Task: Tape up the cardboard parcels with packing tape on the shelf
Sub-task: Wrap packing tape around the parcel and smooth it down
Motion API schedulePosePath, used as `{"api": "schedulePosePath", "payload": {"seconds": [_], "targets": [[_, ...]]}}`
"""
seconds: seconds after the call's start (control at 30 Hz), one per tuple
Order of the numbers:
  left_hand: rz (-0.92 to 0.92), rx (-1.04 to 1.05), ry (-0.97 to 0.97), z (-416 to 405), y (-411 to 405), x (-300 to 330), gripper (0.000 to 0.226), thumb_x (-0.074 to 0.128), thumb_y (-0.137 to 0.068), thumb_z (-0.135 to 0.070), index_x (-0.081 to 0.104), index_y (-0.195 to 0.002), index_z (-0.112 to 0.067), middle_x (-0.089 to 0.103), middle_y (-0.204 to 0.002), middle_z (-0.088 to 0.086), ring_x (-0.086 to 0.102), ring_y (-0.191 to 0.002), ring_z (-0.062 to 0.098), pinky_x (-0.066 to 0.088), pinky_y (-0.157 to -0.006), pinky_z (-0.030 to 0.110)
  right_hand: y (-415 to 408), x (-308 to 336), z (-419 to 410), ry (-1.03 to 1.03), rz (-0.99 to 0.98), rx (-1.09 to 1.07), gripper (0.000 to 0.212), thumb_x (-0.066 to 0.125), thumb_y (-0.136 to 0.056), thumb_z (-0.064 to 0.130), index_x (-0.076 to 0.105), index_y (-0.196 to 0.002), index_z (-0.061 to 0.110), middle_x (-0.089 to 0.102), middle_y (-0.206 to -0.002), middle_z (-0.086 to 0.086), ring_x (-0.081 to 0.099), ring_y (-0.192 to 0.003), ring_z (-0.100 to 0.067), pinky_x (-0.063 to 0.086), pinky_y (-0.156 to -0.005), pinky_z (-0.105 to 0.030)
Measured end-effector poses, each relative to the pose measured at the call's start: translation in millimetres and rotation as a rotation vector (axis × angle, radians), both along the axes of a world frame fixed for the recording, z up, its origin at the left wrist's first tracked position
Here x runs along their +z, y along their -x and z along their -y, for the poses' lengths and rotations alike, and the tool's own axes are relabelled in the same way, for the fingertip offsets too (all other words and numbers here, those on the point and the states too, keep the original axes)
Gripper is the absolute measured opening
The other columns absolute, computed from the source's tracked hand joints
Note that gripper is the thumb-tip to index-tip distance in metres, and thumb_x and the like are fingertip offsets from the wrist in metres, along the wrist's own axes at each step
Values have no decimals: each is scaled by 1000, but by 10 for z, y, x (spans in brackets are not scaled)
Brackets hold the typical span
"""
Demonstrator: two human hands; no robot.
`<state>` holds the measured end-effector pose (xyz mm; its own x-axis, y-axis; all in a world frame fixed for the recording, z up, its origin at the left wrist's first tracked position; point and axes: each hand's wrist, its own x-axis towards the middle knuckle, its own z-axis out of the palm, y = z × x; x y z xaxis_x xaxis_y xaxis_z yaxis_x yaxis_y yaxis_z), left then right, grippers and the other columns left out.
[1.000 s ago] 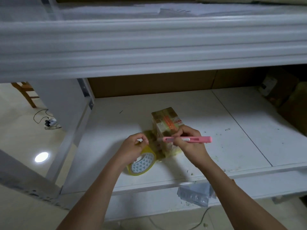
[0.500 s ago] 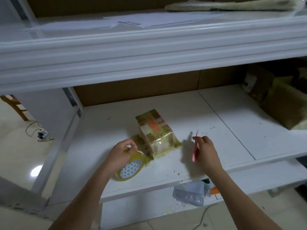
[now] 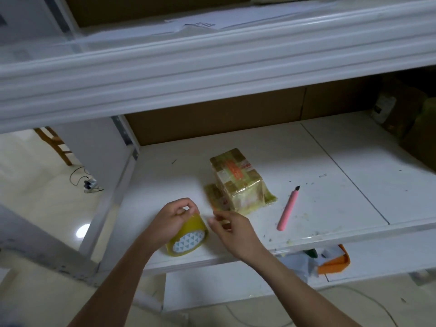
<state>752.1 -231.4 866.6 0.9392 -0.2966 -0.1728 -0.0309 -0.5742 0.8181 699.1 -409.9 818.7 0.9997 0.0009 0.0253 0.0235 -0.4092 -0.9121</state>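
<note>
1. Yellow tape roll (image 3: pixel 188 237): on the shelf (image 3: pixel 354 166), gripped by left hand (image 3: pixel 173 218).
2. Right hand (image 3: pixel 232 228): fingertips pinching the tape end beside the roll.
3. Taped parcel (image 3: pixel 238 179): mid-shelf.
4. Pink knife (image 3: pixel 288 208): right of parcel, untouched.

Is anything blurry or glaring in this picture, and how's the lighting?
Head view: dim, bluish light; the right hand and nearby tape edge are motion-blurred; a bright glare spot sits on the floor at left; the shelf beam bows from wide-angle distortion.
</note>
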Motion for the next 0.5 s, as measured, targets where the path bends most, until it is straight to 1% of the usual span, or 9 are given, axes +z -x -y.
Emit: {"api": "schedulePosePath", "payload": {"seconds": [0.07,0.13,0.2,0.23,0.3,0.33,0.37,0.43,0.5], "targets": [[0,-17,18,-57,39,-6,31,51,-101,-16,66,-77,-27,71,-83,9,70,-83,30,55,-82,45,-116,19,-178,-178,-60,-28,26,68,-91,31,72,-101,8,72,-99,-2,65,-85,-8,47,-72,-9],[6,-25,22,-125,63,-26,30,51,-100,-13,67,-79,-27,72,-83,10,69,-83,31,54,-83,45,-180,-8,-323,-284,-78,-37,12,73,-87,19,71,-81,9,73,-90,-6,66,-78,-12,50,-68,-15],[21,-13,35,-202,92,-33,31,53,-99,-13,70,-87,-35,71,-78,8,69,-79,28,54,-80,42,-223,-69,-415,-260,-71,-60,18,73,-87,15,66,-71,17,72,-87,-5,66,-77,-15,55,-71,-26],[23,-4,61,-250,111,-32,33,55,-99,-14,69,-98,-45,68,-75,9,67,-76,24,53,-79,38,-247,-109,-442,-222,-70,-88,22,71,-88,14,64,-68,20,72,-85,-2,67,-79,-16,57,-75,-33],[12,44,138,-394,128,-29,47,58,-98,-17,50,-128,-52,61,-74,17,65,-76,19,51,-79,23,-279,-174,-471,-222,-94,-151,26,65,-89,7,61,-67,20,69,-81,2,68,-82,-19,57,-80,-42],[4,66,163,-483,137,-23,49,58,-97,-17,45,-133,-46,63,-78,18,66,-81,19,50,-79,17,-292,-195,-486,-273,-120,-189,27,62,-90,4,60,-67,18,68,-80,2,68,-84,-22,57,-80,-46],[-2,67,177,-571,148,-21,43,59,-96,-14,48,-133,-36,65,-82,18,67,-86,20,50,-78,15,-298,-214,-509,-346,-153,-223,25,62,-90,5,60,-68,16,67,-79,1,69,-86,-25,58,-81,-48],[-6,44,176,-698,178,-50,24,62,-93,-9,61,-117,-9,66,-89,15,65,-89,23,51,-73,15,-305,-227,-573,-451,-190,-252,24,68,-90,20,61,-69,11,66,-75,0,69,-85,-31,58,-79,-50],[11,49,154,-796,213,-87,21,72,-88,-19,64,-99,-3,66,-87,13,64,-84,22,51,-69,19,-329,-216,-663,-477,-190,-216,28,73,-87,27,62,-69,9,66,-75,-3,70,-84,-33,59,-76,-50]]}}
